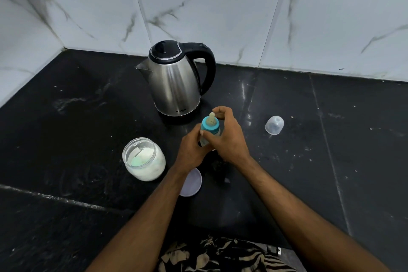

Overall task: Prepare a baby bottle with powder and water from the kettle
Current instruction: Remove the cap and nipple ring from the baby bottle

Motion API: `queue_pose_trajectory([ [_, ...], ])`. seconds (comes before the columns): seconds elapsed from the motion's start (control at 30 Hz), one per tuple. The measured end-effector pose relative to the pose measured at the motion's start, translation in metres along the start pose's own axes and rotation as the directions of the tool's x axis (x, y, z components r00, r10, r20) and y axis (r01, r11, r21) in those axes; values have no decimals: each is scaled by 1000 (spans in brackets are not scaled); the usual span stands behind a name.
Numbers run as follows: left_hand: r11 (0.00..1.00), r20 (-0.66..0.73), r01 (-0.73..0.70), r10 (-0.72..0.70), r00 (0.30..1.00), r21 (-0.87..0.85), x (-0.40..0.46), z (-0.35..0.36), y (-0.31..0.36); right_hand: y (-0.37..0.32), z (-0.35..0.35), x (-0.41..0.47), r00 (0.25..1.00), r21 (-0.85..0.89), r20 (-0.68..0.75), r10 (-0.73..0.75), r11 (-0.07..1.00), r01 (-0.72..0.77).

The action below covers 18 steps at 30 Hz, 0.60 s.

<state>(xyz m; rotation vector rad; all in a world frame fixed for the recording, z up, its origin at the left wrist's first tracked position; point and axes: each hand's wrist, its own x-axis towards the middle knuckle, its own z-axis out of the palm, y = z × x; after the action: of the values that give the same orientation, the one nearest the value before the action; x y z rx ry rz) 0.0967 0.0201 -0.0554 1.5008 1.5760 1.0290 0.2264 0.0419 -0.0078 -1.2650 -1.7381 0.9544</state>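
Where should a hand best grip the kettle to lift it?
Probably by the black loop handle on the kettle, coming from the right: the handle faces right, the spout points left, and the steel body offers no hold.

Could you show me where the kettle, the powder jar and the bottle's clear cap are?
kettle (176,86), head view, on its steel body.
powder jar (144,166), head view, on its glass side.
clear cap (274,125), head view, on its dome, lying on the counter.

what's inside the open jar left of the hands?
The jar holds white powder, banked up its walls, with a pale green patch at the centre, possibly a scoop. How deep the powder goes can't be seen. Its lid lies on the counter, partly under the left forearm.
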Motion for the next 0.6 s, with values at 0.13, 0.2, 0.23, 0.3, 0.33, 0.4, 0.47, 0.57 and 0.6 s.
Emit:
queue_pose_trajectory([
  [0.13,1000,3,-4,4,1000,-10,0,2,-2,0,-5,-2,1000,82,6,20,996,-20],
  [0.2,1000,12,7,-7,1000,-2,1,2,-2,-1,-7,-2,1000,117,-13,25,993,-23],
  [0.23,1000,13,12,-12,1000,4,1,2,-2,-2,-7,-2,1000,137,-20,22,990,-19],
  [0.3,1000,15,25,-25,1000,7,1,2,-1,-3,-10,-1,1000,176,-28,9,984,-4],
  [0.33,1000,18,28,-28,999,3,1,2,-1,-4,-11,0,1000,191,-31,-1,982,7],
  [0.4,1000,25,30,-30,999,0,1,2,-1,-5,-15,1,999,210,-41,-18,977,26],
  [0.47,1000,26,30,-30,999,-10,1,1,-2,-3,-20,3,998,237,-56,-20,971,33],
  [0.57,1000,12,15,-15,1000,-26,1,1,-4,0,-29,5,999,267,-49,-18,963,30],
  [0.6,1000,6,12,-12,1000,-25,1,1,-4,1,-32,5,999,276,-43,-14,961,25],
])
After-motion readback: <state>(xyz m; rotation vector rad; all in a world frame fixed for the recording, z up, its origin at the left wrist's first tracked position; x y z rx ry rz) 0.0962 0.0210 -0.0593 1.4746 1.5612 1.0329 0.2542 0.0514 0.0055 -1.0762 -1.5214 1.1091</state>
